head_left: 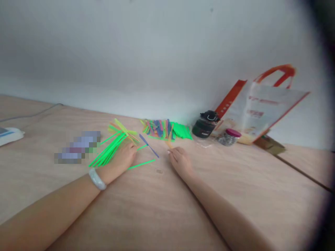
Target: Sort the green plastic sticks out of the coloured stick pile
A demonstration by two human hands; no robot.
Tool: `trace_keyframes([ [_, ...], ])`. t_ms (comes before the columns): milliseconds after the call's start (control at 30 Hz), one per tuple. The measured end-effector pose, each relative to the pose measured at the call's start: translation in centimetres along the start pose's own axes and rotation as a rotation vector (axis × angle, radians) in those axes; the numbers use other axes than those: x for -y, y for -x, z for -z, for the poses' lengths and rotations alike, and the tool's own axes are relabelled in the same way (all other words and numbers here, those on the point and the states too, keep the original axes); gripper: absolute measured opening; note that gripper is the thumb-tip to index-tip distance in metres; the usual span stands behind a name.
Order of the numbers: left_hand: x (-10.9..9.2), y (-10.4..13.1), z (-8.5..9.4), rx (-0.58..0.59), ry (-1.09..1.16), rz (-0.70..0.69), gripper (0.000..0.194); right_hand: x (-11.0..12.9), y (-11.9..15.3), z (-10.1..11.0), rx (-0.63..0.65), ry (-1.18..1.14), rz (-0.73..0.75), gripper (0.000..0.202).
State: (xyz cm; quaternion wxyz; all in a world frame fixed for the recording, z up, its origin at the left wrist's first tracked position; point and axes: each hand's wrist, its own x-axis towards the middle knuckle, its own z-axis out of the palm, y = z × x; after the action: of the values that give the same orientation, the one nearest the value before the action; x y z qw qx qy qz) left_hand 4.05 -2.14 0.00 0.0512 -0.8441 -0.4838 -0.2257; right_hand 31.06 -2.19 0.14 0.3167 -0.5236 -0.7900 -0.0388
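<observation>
My right hand (180, 161) is closed, thumb and fingers pinching a thin orange strip (170, 136) that points up and away. My left hand (125, 155), with a pale bangle (97, 179) at the wrist, rests beside a bunch of yellow and orange strips (121, 127). Its fingers look curled, and what lies under them is hidden. Thin green sticks (108, 151) fan out left of this hand. A blue strip (153, 151) lies slantwise between the hands, crossing the end of a green stick. Another green stick (142, 164) lies nearer to me.
Behind the hands lie a multicoloured strip pile (158, 129) and a green bundle (182, 131). Right of them stand a black bottle (203, 126), a jar with a magenta lid (229, 137) and a carrier bag (261, 111). A blurred-out object (78, 148) lies left; a cable (36, 116) runs behind.
</observation>
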Motion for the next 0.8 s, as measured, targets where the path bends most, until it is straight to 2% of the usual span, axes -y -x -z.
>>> trace_keyframes([
  [167, -3.4, 0.6, 1.1, -0.030, 0.127, -0.173, 0.029, 2.1, 0.5, -0.1, 0.084, -0.426, -0.214, 0.038],
  [333, -5.6, 1.1, 1.0, -0.010, 0.177, -0.232, 0.029, 4.9, 1.1, -0.2, 0.199, -0.716, -0.319, 0.036],
  [500, -5.8, 1.3, 0.7, -0.012, 0.165, -0.224, 0.020, 7.0, 1.3, 0.3, 0.227, -0.758, -0.333, 0.030],
  [800, -6.2, 1.2, 1.3, -0.016, 0.084, -0.174, 0.023, 7.2, 1.2, 0.5, 0.234, -0.798, -0.380, 0.033],
])
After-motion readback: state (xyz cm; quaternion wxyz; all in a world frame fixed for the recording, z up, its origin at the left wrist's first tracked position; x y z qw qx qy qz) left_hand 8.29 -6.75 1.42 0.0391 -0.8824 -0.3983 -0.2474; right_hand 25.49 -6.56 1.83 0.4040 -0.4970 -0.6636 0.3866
